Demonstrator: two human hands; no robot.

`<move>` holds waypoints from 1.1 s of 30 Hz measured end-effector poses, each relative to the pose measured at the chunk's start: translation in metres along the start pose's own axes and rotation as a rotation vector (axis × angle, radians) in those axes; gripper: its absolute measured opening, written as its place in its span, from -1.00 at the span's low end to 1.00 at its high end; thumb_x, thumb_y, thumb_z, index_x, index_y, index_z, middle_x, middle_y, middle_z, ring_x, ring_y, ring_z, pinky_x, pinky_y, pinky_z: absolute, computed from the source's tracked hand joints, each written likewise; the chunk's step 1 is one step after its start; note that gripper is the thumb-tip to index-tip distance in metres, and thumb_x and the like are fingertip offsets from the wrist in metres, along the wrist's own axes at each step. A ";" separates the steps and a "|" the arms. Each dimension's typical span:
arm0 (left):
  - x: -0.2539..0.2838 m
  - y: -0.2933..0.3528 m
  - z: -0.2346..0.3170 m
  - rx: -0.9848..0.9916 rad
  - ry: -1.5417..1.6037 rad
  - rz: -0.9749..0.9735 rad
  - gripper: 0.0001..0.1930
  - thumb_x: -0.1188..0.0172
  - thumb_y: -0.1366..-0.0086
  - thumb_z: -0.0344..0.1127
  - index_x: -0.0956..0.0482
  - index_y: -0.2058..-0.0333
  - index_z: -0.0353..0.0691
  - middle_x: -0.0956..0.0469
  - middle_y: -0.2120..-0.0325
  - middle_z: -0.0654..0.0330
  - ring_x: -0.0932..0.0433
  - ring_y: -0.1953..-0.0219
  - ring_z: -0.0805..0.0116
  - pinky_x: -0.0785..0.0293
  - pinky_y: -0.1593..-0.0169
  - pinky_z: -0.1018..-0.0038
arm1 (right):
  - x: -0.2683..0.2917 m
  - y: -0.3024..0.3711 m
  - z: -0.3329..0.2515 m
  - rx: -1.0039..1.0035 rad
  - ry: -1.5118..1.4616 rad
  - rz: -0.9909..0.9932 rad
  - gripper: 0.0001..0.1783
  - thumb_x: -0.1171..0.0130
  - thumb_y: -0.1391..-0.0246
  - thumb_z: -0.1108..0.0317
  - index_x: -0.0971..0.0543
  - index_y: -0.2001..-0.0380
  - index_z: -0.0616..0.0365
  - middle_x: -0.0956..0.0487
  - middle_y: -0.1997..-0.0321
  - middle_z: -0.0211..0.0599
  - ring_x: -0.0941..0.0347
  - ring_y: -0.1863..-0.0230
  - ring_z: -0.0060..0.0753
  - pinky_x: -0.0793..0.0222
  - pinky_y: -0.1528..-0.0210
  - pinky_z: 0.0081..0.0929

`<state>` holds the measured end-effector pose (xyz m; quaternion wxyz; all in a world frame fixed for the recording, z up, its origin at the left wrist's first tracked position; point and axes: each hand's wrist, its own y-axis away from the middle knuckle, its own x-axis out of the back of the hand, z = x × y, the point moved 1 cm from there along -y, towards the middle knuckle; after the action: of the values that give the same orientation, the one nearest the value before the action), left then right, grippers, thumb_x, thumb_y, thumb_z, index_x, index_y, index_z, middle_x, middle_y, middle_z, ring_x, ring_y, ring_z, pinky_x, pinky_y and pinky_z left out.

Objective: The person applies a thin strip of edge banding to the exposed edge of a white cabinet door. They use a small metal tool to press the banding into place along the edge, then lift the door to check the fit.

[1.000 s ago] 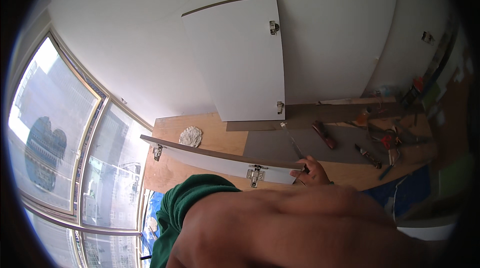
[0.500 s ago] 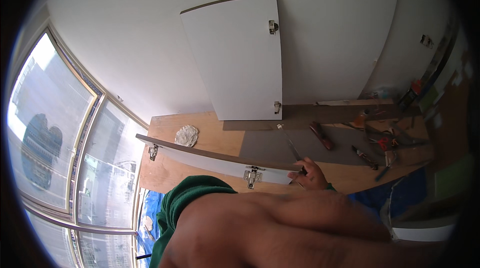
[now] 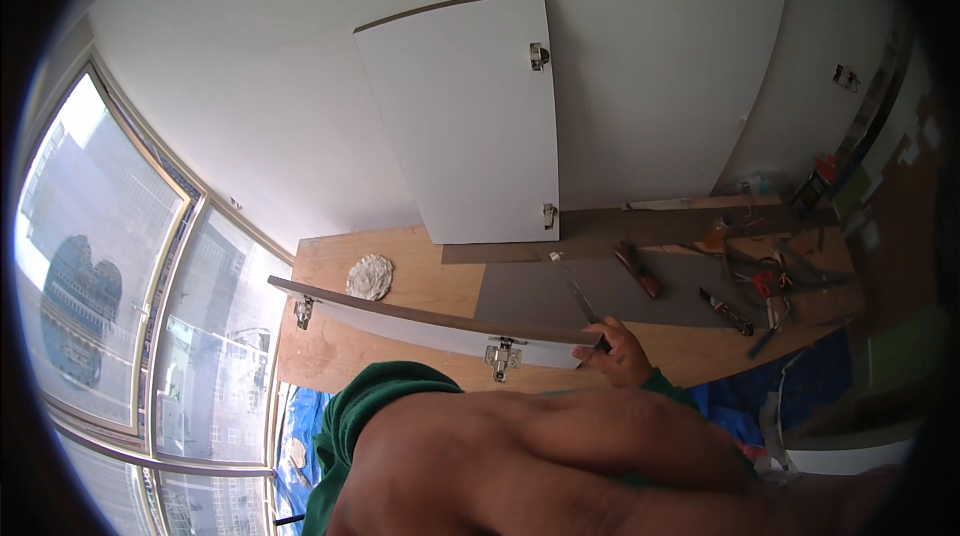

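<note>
My right hand (image 3: pixel 622 356) is closed round the dark handle of a tool with a long, narrow metal blade (image 3: pixel 575 288). Its far tip, beside a small whitish bit, points toward the back of the wooden bench. Next to that hand is the right end of a white panel (image 3: pixel 400 328) standing on its long edge, with metal hinges (image 3: pixel 503 360) fixed to its near face. My left hand (image 3: pixel 560 456) spreads large and close across the lower middle, out of a rolled green sleeve; its fingertips are blurred at the lower right, so what it touches is hidden.
Another white hinged panel (image 3: pixel 460 121) leans against the wall. On the wooden bench (image 3: pixel 410 261) lie a round whitish lump (image 3: pixel 370 278), a dark red tool (image 3: pixel 638 271), a dark knife-like tool (image 3: pixel 725 311) and red-handled scissors or pliers (image 3: pixel 763 283). Windows (image 3: pixel 110 256) line the left; blue sheeting (image 3: pixel 770 386) shows below.
The whole view has shifted slightly left. My right hand and its green cuff show a little more. The bladed tool remains in its grip, and the panels stand as before.
</note>
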<state>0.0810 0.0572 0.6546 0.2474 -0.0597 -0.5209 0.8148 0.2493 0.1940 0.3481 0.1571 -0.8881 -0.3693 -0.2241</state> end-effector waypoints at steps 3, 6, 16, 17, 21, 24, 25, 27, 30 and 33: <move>0.002 -0.001 0.001 -0.006 -0.007 -0.003 -0.51 -0.14 -0.58 0.05 -0.74 0.09 -0.35 -0.71 0.02 -0.11 -0.62 -0.12 -0.04 -0.50 -0.23 0.00 | 0.000 0.000 -0.001 -0.044 -0.089 -0.020 -0.50 -0.58 -0.20 0.09 -0.67 0.01 0.25 -0.55 0.17 -0.25 -0.52 0.18 -0.33 -0.45 0.12 -0.37; 0.008 -0.001 0.002 -0.006 -0.028 0.009 -0.52 -0.14 -0.58 0.05 -0.74 0.10 -0.35 -0.71 0.02 -0.10 -0.63 -0.11 -0.04 -0.50 -0.22 0.00 | -0.001 0.000 -0.002 -0.052 -0.018 0.003 -0.53 -0.60 -0.19 0.14 -0.68 0.02 0.24 -0.56 0.19 -0.27 -0.51 0.22 -0.34 -0.44 0.15 -0.37; 0.023 -0.004 0.005 0.026 -0.076 0.007 -0.53 -0.16 -0.57 0.03 -0.73 0.13 -0.36 -0.73 0.05 -0.07 -0.65 -0.09 -0.02 -0.52 -0.20 0.01 | 0.000 0.000 0.002 0.014 -0.040 0.009 -0.51 -0.59 -0.18 0.13 -0.68 -0.01 0.21 -0.53 0.22 -0.27 -0.48 0.24 -0.36 -0.43 0.18 -0.37; 0.027 -0.002 0.004 0.036 -0.090 0.005 -0.53 -0.16 -0.57 0.03 -0.73 0.13 -0.36 -0.73 0.05 -0.07 -0.65 -0.08 -0.02 -0.52 -0.20 0.01 | -0.001 0.000 0.002 0.012 -0.037 0.003 -0.49 -0.58 -0.19 0.09 -0.68 -0.02 0.22 -0.50 0.23 -0.27 -0.47 0.26 -0.36 -0.43 0.19 -0.36; 0.055 0.029 -0.015 0.237 -0.205 0.022 -0.54 -0.17 -0.57 0.02 -0.73 0.14 -0.36 -0.73 0.06 -0.05 -0.66 -0.07 -0.02 -0.53 -0.19 0.01 | -0.003 0.000 0.002 -0.026 -0.234 0.006 -0.48 -0.58 -0.19 0.07 -0.68 -0.04 0.19 -0.47 0.22 -0.26 -0.47 0.25 -0.35 -0.44 0.17 -0.34; 0.055 0.081 -0.070 0.707 -0.560 0.056 -0.75 -0.34 -0.46 -0.25 -0.72 0.12 -0.36 -0.74 0.07 -0.03 -0.67 -0.04 0.00 -0.56 -0.15 0.11 | -0.001 0.001 0.002 -0.002 -0.101 0.041 -0.49 -0.58 -0.18 0.09 -0.68 -0.05 0.15 -0.46 0.19 -0.25 -0.48 0.22 -0.32 -0.45 0.15 -0.31; 0.048 0.102 -0.088 0.767 -0.668 0.041 -0.80 -0.36 -0.42 -0.32 -0.72 0.10 -0.34 -0.73 0.08 -0.02 -0.68 -0.02 0.00 -0.57 -0.13 0.14 | -0.001 0.002 0.002 -0.040 -0.095 0.013 -0.46 -0.59 -0.17 0.10 -0.66 -0.10 0.14 -0.48 0.16 -0.24 -0.49 0.21 -0.30 -0.46 0.14 -0.30; 0.033 0.143 -0.117 0.858 -0.771 0.031 -0.81 -0.40 -0.38 -0.38 -0.73 0.08 -0.29 -0.73 0.09 0.00 -0.68 0.02 -0.01 -0.58 -0.09 0.17 | 0.001 0.004 0.001 -0.072 -0.100 -0.016 -0.39 -0.59 -0.16 0.13 -0.63 -0.20 0.11 -0.51 0.11 -0.22 -0.51 0.18 -0.27 -0.48 0.12 -0.29; 0.017 0.187 -0.139 0.942 -0.800 0.041 -0.79 -0.43 -0.35 -0.32 -0.74 0.08 -0.21 -0.74 0.13 0.07 -0.68 0.08 0.00 -0.57 -0.04 0.16 | 0.006 0.010 -0.004 0.046 -0.107 0.097 -0.31 -0.50 -0.21 0.33 -0.52 -0.39 -0.02 -0.56 -0.01 -0.23 -0.52 0.24 -0.39 -0.48 0.15 -0.43; 0.012 0.202 -0.145 0.954 -0.881 0.014 -0.74 -0.50 -0.28 -0.23 -0.74 0.11 -0.16 -0.74 0.20 0.16 -0.68 0.16 0.05 -0.55 0.02 0.19 | 0.011 0.023 -0.003 -0.080 -0.197 0.264 -0.33 -0.44 -0.24 0.38 -0.50 -0.40 0.06 -0.59 0.05 -0.22 -0.53 0.23 -0.44 -0.50 0.13 -0.43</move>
<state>0.0530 0.1137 0.4138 0.0047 0.3933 -0.1541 0.9064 0.2722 0.1835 0.3538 0.1130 -0.9521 -0.2537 -0.1277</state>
